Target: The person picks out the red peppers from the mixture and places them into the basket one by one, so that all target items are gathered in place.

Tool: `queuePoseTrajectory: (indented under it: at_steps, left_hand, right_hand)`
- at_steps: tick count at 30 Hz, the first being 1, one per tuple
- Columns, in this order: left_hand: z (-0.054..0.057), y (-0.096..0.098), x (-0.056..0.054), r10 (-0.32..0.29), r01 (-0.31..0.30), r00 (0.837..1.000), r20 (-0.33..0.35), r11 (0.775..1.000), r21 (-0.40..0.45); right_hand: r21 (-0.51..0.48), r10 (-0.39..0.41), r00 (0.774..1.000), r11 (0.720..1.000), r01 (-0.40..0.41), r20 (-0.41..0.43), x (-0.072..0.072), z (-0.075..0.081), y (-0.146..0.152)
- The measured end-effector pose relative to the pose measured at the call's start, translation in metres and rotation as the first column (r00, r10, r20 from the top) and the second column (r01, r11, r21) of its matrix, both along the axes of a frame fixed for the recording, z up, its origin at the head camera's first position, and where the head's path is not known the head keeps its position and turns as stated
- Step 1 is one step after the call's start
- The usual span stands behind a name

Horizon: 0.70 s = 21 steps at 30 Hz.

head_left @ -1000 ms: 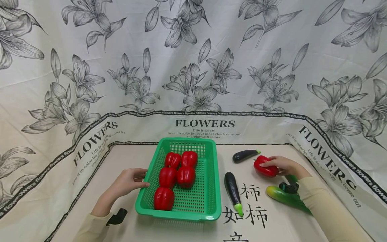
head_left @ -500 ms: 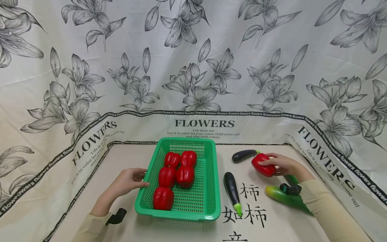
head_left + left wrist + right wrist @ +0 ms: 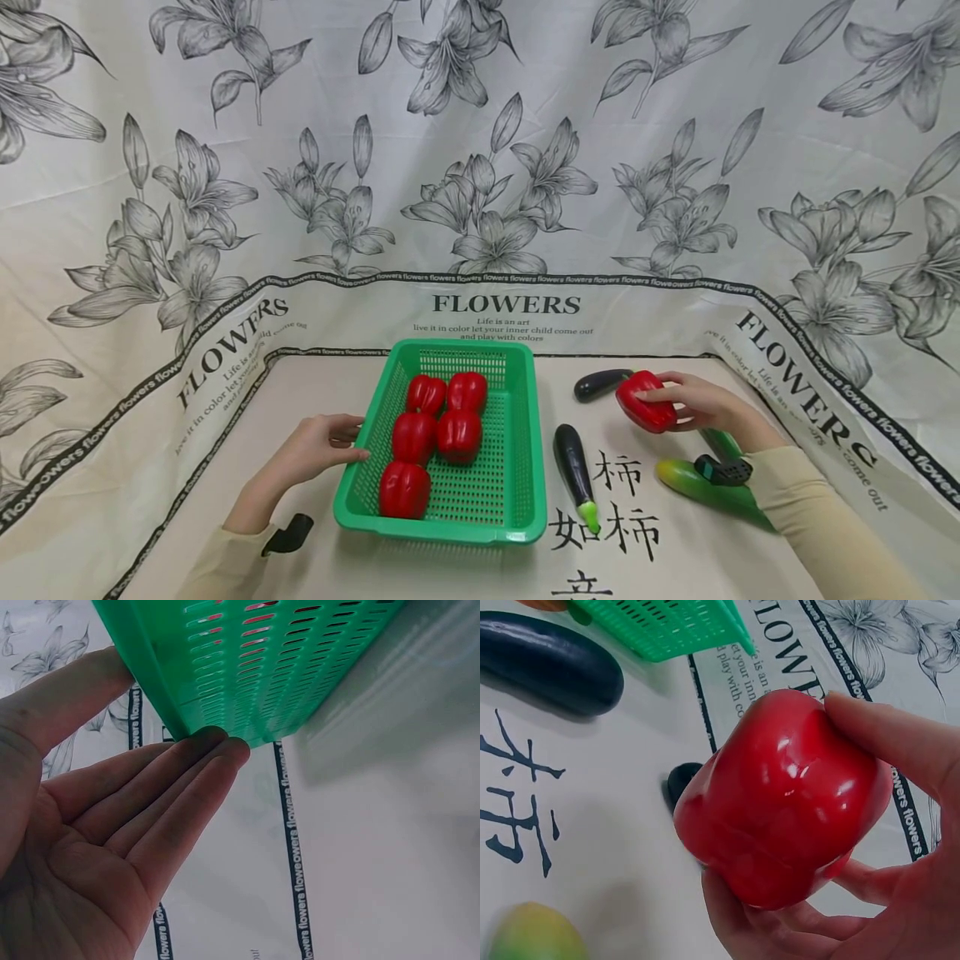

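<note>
My right hand (image 3: 693,400) grips a glossy red bell pepper (image 3: 784,799), thumb on one side and fingers curled beneath it. The pepper is held over the table on the right side, overlapping a small eggplant (image 3: 597,385) in the head view. My left hand (image 3: 318,448) holds the left rim of a green plastic basket (image 3: 536,467). In the left wrist view its thumb (image 3: 82,686) reaches over the rim while the long fingers lie along the outer wall; the thumb tip is hidden. Several red bell peppers (image 3: 405,490) rest in the basket's left half.
Another eggplant (image 3: 573,462) lies between the basket and the right arm. A green-yellow cucumber-like vegetable (image 3: 686,482) lies near the right wrist, with another green vegetable (image 3: 723,444) partly hidden behind it. Flower-printed cloth (image 3: 495,208) rises behind the table and at both sides.
My right hand has moved slightly left and up in the head view with the red bell pepper, now covering the small eggplant's stem end. The left hand and basket stay nearly in place.
</note>
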State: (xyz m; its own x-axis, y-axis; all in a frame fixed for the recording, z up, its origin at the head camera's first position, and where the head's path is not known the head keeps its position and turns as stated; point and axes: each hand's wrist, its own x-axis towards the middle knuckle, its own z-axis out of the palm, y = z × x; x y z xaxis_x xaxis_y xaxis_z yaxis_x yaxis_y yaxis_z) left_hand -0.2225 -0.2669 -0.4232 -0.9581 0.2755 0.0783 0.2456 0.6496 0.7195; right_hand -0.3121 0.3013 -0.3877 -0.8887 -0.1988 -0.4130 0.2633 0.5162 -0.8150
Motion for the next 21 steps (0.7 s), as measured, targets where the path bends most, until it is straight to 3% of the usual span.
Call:
queuePoseTrajectory:
  at_steps: [12, 21]
  left_hand:
    - [0.003, 0.002, 0.001, 0.021, -0.021, 1.0, 0.002, 1.0, 0.002]
    - [0.001, 0.002, 0.002, 0.029, -0.029, 1.0, 0.007, 1.0, 0.008]
  right_hand:
    - [-0.034, 0.02, 1.0, 0.999, -0.021, -0.023, 0.01, 0.018, -0.018]
    - [-0.06, 0.039, 0.999, 0.997, -0.041, -0.034, 0.016, 0.022, -0.03]
